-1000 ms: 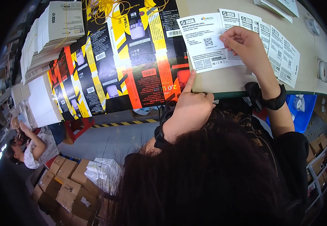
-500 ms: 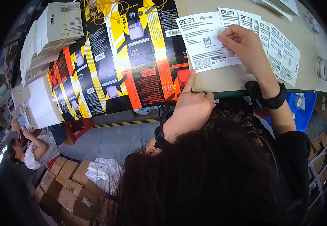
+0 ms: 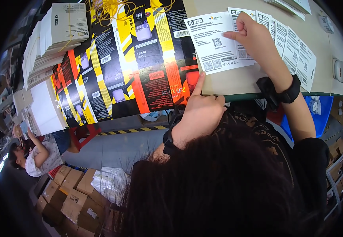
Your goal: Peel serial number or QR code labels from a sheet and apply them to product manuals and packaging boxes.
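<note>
Right hand (image 3: 254, 37) at the far edge of the beige work surface (image 3: 242, 81): thumb and fingers pinched together on the right edge of a white printed paper label (image 3: 213, 43), which lies flat, overlapping the row of black, yellow and red flattened cardboard cartons (image 3: 140, 67). Black wrist strap (image 3: 282, 91) on that arm.

Left hand (image 3: 201, 114) at the near edge of the surface: index finger stretched out, tip pressing the red corner of the nearest carton; other fingers curled in, holding nothing.

To the right of the held label, a row of similar white label sheets (image 3: 298, 55) fanned along the surface, overlapping one another. A tangle of yellow elastic bands (image 3: 108, 10) sits on the cartons toward the far edge. Stacks of flat white folded boxes (image 3: 57, 35) at the far left corner.

Containers: brown cardboard boxes (image 3: 66, 193) on the floor, lower left, flaps shut, contents not visible. A blue plastic bin (image 3: 319, 114) below the right near edge; something white inside, too small to tell.

Another person in a light patterned top (image 3: 41, 156) works at lower left.

Against the earlier frames: both hands sit in the same spots, the pinch on the label unchanged, the index finger still on the carton.
</note>
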`<state>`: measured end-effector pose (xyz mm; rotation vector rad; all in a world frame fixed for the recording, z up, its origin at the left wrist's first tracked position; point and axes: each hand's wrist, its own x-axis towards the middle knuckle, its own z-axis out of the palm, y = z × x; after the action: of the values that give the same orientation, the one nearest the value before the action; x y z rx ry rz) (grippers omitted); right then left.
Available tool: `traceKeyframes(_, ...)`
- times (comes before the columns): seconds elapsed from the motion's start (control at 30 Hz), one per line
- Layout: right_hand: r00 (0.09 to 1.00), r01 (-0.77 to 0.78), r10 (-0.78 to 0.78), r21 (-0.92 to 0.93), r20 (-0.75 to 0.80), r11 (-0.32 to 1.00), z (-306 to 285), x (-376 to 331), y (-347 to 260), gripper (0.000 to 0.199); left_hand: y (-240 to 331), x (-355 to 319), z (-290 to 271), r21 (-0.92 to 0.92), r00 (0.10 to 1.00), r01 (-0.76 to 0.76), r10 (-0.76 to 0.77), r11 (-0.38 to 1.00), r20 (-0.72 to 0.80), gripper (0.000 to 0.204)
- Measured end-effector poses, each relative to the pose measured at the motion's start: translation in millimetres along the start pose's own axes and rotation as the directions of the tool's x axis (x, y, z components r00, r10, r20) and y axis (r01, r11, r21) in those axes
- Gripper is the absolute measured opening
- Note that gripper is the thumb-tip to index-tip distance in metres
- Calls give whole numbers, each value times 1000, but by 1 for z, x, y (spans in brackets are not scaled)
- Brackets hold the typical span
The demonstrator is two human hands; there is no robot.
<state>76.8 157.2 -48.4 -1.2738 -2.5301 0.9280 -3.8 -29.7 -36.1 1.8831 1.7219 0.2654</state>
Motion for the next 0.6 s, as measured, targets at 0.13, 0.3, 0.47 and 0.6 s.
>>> traceKeyframes(0.13, 994, 110, -110, -19, -14, 994, -1, -2, 0, 37, -1, -1, 0, -10, 1000, 4, -4, 1000, 9, 15)
traceKeyframes(0.3, 970, 199, -193, -26, 146, 980, -11, -11, -10, 36, -1, 0, -2, -12, 1000, 15, -15, 1000, -1, 15)
traceKeyframes(0.47, 845, 534, -526, -95, 101, 840, 2, -19, -29, 39, -3, -6, -3, -29, 995, -19, 16, 999, -96, 15)
traceKeyframes(0.6, 775, 627, -598, -136, 204, 767, 10, -40, -23, 54, -1, -7, -7, -40, 993, -34, 29, 999, -115, 15)
